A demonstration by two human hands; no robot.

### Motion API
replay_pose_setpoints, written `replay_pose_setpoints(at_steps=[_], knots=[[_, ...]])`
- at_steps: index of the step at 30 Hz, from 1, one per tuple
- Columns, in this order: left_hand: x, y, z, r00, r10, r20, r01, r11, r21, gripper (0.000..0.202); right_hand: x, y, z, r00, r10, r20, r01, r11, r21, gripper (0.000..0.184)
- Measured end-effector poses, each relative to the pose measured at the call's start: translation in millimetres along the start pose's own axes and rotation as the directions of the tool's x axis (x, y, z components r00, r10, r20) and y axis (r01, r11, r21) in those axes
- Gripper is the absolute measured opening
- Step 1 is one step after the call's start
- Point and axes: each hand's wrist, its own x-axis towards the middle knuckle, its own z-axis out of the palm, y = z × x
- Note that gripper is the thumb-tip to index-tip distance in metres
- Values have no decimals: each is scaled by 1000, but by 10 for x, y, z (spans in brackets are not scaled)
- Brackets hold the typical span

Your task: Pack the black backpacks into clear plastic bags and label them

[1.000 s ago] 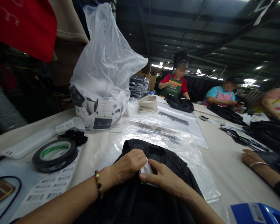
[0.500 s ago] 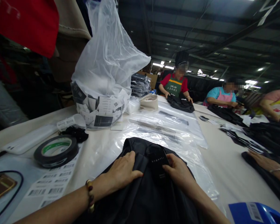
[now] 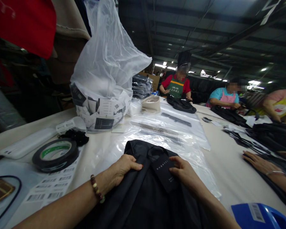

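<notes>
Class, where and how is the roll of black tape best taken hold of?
Likely by its near wall, from above: the roll of black tape lies flat, so fingers could enter its open centre, thumb outside; black bunched fabric crowds its far right edge.

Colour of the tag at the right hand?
Black tag with pale lettering; best seen in the head view.

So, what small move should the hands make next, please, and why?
Perhaps the right hand could ease off the black tag: its lettered face shows, the black fabric is behind it, and the left hand holds that fabric.
</notes>
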Motion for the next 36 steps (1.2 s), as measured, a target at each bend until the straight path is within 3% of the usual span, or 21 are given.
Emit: replay_pose_setpoints(at_steps=[3,6,9,10,11,13,15,16,18,19,21,22,23,24,25,26,27,28,30,32,36], knots=[[34,-39,17,999,39,-25,-37,996,86,30,-50,-102,-13,998,-54,-19,50,984,-169,32],[52,-67,8,998,65,-14,-62,987,148,24,-139,-244,-9,985,-145,-91,88,885,-458,30],[13,-73,-11,983,171,-61,-129,896,425,21,-236,-326,39,954,-274,-122,137,761,-634,30],[-11,-68,-10,956,283,-70,-190,787,586,22,-262,-336,64,935,-339,-107,186,723,-665,31],[-35,-60,-3,902,429,-44,-257,616,745,26,-282,-341,90,903,-422,-79,258,679,-687,31],[-68,-35,37,721,677,148,-345,165,924,46,-310,-359,146,794,-607,5,426,551,-718,31],[-62,-1,102,544,751,375,-377,-180,908,56,-324,-402,197,654,-750,97,557,391,-733,28],[-42,15,139,499,733,463,-396,-283,874,50,-330,-430,218,596,-791,138,602,326,-729,26],[16,38,204,487,649,584,-459,-379,804,20,-349,-475,248,511,-837,195,667,243,-704,24],[46,43,229,499,613,613,-491,-383,782,12,-364,-478,257,472,-860,196,688,220,-691,24],[86,43,262,533,614,583,-533,-292,794,22,-410,-432,267,402,-911,89,694,240,-679,22],[90,41,273,555,662,504,-536,-178,825,23,-439,-385,273,395,-918,-36,676,317,-665,21],[85,38,283,585,716,380,-526,-21,850,23,-467,-331,283,437,-879,-192,643,454,-617,18],[71,35,295,626,746,227,-506,167,846,23,-492,-275,300,544,-772,-328,588,630,-507,15],[53,32,309,677,732,74,-478,362,800,25,-507,-227,324,701,-592,-397,499,805,-320,14],[35,27,326,733,679,-50,-447,535,716,27,-510,-192,357,859,-361,-364,359,930,-75,22],[18,19,346,786,606,-125,-419,670,613,29,-499,-172,398,964,-131,-231,174,969,178,32],[4,6,368,827,539,-159,-397,761,513,30,-473,-167,444,998,40,-54,-15,920,392,40],[-13,-30,405,876,454,-160,-367,845,390,32,-387,-192,543,962,198,188,-273,687,673,46],[-23,-72,424,886,435,-158,-341,845,412,33,-289,-230,632,933,290,213,-340,513,789,43],[-42,-119,419,858,493,-144,-339,754,563,34,-193,-254,747,904,384,186,-357,441,823,30]])
